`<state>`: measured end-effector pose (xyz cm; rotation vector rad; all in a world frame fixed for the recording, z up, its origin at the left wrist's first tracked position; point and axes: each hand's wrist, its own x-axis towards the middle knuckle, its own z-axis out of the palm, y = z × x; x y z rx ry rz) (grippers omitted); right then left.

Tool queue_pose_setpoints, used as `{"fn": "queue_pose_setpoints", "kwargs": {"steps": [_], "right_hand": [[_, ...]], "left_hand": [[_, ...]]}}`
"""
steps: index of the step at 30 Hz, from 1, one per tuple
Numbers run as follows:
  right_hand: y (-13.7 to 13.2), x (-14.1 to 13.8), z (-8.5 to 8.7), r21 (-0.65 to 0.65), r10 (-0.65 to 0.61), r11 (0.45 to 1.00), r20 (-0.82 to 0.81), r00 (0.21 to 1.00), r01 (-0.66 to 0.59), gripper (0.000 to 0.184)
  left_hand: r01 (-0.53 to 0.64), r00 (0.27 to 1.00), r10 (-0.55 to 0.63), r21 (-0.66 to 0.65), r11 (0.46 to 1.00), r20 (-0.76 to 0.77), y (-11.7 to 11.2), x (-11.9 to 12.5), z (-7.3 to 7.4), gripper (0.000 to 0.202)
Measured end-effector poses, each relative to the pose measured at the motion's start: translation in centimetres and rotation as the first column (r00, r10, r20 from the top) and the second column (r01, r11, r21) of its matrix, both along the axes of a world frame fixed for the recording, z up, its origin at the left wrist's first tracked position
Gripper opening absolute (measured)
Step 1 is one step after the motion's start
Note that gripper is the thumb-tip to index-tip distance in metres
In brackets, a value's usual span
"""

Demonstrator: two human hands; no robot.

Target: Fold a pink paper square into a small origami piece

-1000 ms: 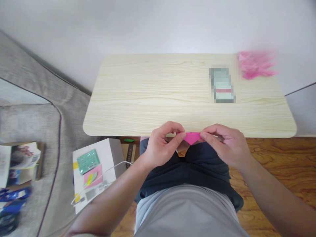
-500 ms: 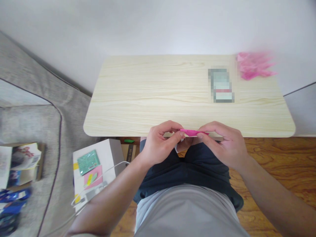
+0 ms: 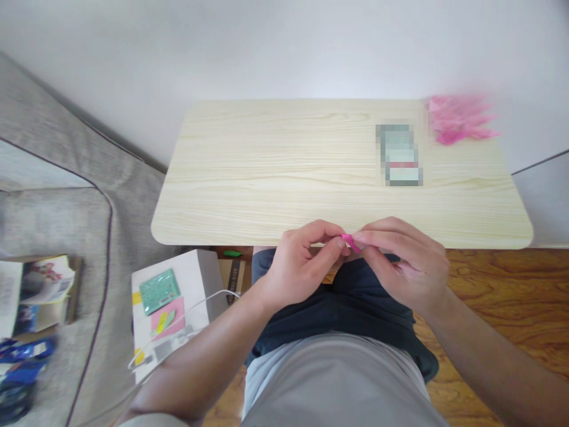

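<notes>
A small folded piece of pink paper (image 3: 349, 239) is held between my two hands, just over the front edge of the pale wood-grain table (image 3: 267, 172). My left hand (image 3: 306, 258) pinches its left end between thumb and fingers. At its right end my right hand (image 3: 404, 255) has thumb and forefinger closed on it. The fingertips of both hands are close together and cover much of the paper. Several pink folded pieces (image 3: 462, 120) lie in a heap at the table's back right corner.
A blurred-out, phone-shaped object (image 3: 400, 155) lies on the table's right half. Left of my legs, a white box (image 3: 191, 267) bears a green packet (image 3: 159, 290), pink paper squares (image 3: 175, 314) and a white cable (image 3: 213, 296). Farther left, a grey sofa (image 3: 89, 237) holds boxes and blue packets.
My hands have drawn closer together at the table's edge. The pink paper, stretched out flat and long before, now shows as a shorter, bent piece between the fingertips.
</notes>
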<state>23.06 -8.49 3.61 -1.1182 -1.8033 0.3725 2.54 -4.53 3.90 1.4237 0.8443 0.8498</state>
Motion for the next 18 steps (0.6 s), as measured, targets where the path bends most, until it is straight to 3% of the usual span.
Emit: {"fn": "queue_pose_setpoints", "kwargs": {"steps": [11,18], "right_hand": [[0.15,-0.11,0.20,0.055,0.016,0.998,0.091,0.996,-0.021,0.037],[-0.19,-0.18,-0.05,0.004,-0.009,1.000,0.109,0.994,0.008,0.035]], "left_hand": [[0.051,0.992,-0.026,-0.199,0.979,0.124,0.04,0.25,-0.27,0.019],[0.007,0.999,-0.001,-0.116,0.993,0.054,-0.09,0.37,-0.15,0.021]]}}
